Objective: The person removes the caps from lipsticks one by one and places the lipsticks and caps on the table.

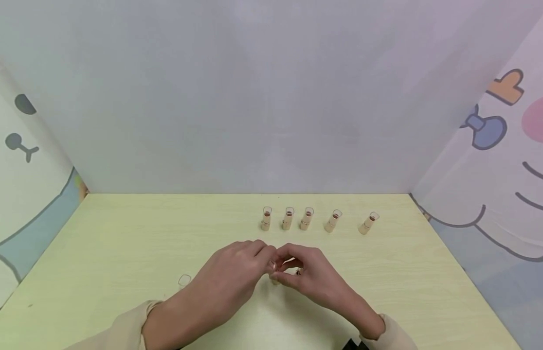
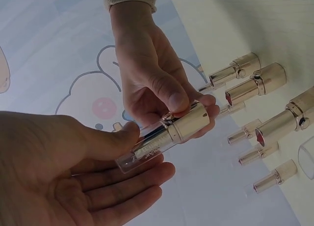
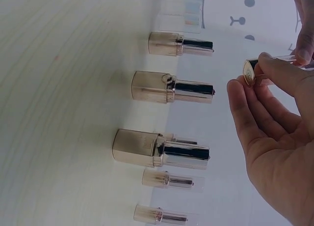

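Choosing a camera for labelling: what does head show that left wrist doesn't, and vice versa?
Head only: the left sleeve and the left wall.

Left wrist only: white lettering on the held tube, and red ends on two near tubes.

Both: left hand and right hand gripping the held tube, the back tubes, and the table.

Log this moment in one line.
Left hand: pinches clear cap | Right hand: pinches gold lipstick base | Beyond hands: five capped lipsticks, upright
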`<state>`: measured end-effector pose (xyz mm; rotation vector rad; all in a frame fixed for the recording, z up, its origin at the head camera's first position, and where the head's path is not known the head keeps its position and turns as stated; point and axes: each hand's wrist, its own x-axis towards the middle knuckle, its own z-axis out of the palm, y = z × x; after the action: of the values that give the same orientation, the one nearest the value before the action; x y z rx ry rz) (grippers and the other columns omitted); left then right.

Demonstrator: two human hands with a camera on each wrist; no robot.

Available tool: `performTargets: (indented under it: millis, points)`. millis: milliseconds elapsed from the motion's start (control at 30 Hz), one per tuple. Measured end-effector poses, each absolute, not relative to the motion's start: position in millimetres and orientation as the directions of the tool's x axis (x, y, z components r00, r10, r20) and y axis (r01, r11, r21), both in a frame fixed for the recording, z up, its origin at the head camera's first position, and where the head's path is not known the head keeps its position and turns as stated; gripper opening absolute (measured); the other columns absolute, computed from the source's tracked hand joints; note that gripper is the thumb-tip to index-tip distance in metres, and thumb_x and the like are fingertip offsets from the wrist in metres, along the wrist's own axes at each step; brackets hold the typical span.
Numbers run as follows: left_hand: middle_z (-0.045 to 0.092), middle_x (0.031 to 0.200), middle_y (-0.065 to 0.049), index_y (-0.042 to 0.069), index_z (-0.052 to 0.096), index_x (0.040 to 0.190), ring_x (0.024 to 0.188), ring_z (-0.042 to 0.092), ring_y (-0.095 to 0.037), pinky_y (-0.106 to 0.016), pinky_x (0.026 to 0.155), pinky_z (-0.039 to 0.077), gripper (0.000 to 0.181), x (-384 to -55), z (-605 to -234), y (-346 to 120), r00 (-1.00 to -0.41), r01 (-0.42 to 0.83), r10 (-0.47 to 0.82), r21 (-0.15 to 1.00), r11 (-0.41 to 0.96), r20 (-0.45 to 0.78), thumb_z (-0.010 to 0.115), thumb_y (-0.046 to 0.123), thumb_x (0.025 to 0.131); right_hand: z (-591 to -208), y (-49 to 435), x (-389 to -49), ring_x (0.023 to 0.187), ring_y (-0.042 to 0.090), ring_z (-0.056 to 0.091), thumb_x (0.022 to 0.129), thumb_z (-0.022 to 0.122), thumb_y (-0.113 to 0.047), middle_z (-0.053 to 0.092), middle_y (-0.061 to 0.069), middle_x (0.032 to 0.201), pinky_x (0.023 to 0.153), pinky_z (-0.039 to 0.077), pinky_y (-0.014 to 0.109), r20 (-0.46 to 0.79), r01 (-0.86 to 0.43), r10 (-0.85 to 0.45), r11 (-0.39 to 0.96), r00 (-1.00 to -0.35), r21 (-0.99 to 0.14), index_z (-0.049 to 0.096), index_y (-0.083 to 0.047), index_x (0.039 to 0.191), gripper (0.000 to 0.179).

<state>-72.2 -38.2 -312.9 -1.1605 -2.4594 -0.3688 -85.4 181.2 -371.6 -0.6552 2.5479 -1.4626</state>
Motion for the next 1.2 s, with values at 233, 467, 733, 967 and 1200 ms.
performTargets:
  millis: [233, 467, 733, 967, 1200]
  points:
    - [0.068, 0.086, 0.007, 0.013, 0.072, 0.099, 0.070, 0.061, -0.006, -0.016, 0.062, 0.051, 0.010, -75.4, -311.2, -40.4, -0.597, 0.789, 0.680, 0.154, 0.595, 0.426, 0.077, 0.021, 0.095, -372.1, 182.8, -83.9, 0.094, 0.007, 0.075, 0.091, 0.083, -0.016, 0.075, -0.007, 0.103, 0.083, 0.064, 0.031, 0.142, -0.343, -0.450, 0.404, -0.882, -0.848, 0.072, -0.025, 0.106, 0.020]
    - [0.067, 0.086, 0.007, 0.014, 0.071, 0.098, 0.071, 0.060, -0.005, -0.015, 0.060, 0.049, 0.010, -77.5, -311.5, -41.6, -0.616, 0.782, 0.680, 0.204, 0.589, 0.398, 0.077, 0.022, 0.095, -370.3, 182.4, -82.5, 0.091, 0.006, 0.074, 0.089, 0.084, -0.014, 0.076, -0.006, 0.099, 0.084, 0.064, 0.030, 0.125, -0.324, -0.447, 0.401, -0.886, -0.857, 0.074, -0.024, 0.102, 0.019]
    - [0.067, 0.084, 0.007, 0.014, 0.071, 0.098, 0.068, 0.057, -0.004, -0.017, 0.061, 0.049, 0.010, -77.5, -312.6, -42.2, -0.616, 0.780, 0.680, 0.187, 0.597, 0.398, 0.076, 0.023, 0.096, -368.1, 182.4, -81.0, 0.088, 0.005, 0.072, 0.091, 0.083, -0.019, 0.075, -0.008, 0.098, 0.082, 0.063, 0.027, 0.121, -0.334, -0.451, 0.427, -0.884, -0.840, 0.073, -0.026, 0.105, 0.018]
    - [0.069, 0.090, 0.007, 0.013, 0.072, 0.102, 0.073, 0.062, -0.006, -0.018, 0.063, 0.052, 0.011, -77.0, -312.2, -41.5, -0.612, 0.786, 0.682, 0.210, 0.582, 0.401, 0.076, 0.021, 0.096, -369.6, 180.0, -80.0, 0.101, 0.009, 0.075, 0.092, 0.081, -0.012, 0.075, -0.004, 0.109, 0.093, 0.062, 0.029, 0.120, -0.308, -0.447, 0.376, -0.886, -0.874, 0.072, -0.022, 0.113, 0.026]
    - [0.068, 0.089, 0.007, 0.014, 0.072, 0.102, 0.072, 0.062, -0.006, -0.019, 0.063, 0.052, 0.011, -77.0, -311.6, -41.4, -0.600, 0.789, 0.674, 0.180, 0.587, 0.430, 0.076, 0.022, 0.096, -369.4, 179.1, -79.0, 0.098, 0.010, 0.075, 0.089, 0.082, -0.009, 0.076, 0.001, 0.110, 0.092, 0.062, 0.030, 0.119, -0.272, -0.409, 0.339, -0.905, -0.900, 0.071, -0.018, 0.114, 0.028]
